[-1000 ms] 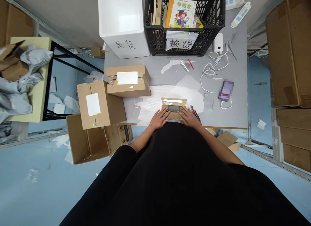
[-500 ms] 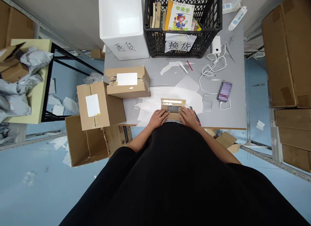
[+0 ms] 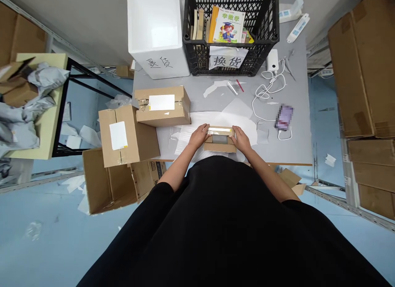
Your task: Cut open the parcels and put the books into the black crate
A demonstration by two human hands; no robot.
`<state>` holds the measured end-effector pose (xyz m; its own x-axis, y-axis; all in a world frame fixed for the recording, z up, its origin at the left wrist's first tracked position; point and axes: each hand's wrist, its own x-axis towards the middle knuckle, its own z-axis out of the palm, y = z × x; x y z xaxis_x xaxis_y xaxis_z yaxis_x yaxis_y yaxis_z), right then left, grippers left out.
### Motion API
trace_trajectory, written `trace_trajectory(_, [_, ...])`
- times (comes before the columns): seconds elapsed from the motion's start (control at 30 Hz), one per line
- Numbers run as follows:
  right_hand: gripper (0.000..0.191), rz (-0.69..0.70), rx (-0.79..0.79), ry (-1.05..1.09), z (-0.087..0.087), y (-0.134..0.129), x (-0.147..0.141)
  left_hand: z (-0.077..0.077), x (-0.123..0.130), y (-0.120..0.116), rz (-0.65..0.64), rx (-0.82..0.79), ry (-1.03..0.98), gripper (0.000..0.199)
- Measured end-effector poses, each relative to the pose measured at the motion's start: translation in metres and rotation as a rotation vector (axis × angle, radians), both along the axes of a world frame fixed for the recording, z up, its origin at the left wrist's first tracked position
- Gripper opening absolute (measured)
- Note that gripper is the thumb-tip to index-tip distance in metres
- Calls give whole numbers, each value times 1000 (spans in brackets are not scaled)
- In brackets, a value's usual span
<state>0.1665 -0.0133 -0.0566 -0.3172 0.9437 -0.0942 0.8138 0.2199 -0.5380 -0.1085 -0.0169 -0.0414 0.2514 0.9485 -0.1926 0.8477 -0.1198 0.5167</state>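
Observation:
A small cardboard box (image 3: 219, 147) lies at the table's near edge, close against my black top. Its top is partly open, and a grey surface shows inside between the flaps. Clear tape and a yellow strip run along the far flap. My left hand (image 3: 200, 135) grips the box's far left corner, fingers bent over the edge. At the far right corner, my right hand (image 3: 241, 140) holds the same flap, thumb toward the opening. White foam sheeting (image 3: 188, 135) is spread beneath the box.
Two taped cartons (image 3: 166, 118) (image 3: 145, 139) stand left. Behind are a white bin (image 3: 160, 65) and a black crate (image 3: 197, 59) of books. A phone (image 3: 284, 117) with a white cable (image 3: 262, 91) lies right. An open carton (image 3: 98, 184) sits lower left.
Both hands have moved from the box's near sides forward to its far corners. The near flap now shows more fully. The red-and-black cutter beside my right hand is no longer visible.

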Motion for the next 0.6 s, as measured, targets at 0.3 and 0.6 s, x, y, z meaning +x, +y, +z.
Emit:
trace_trajectory(0.3, [36,-92,56,-108,-2,14,-8,-10,14,7,104,96,-59,28])
trace_trajectory(0.6, [39,-419,-55,24,-4,32,-26,-10,17,34,459,-12,-279,33])
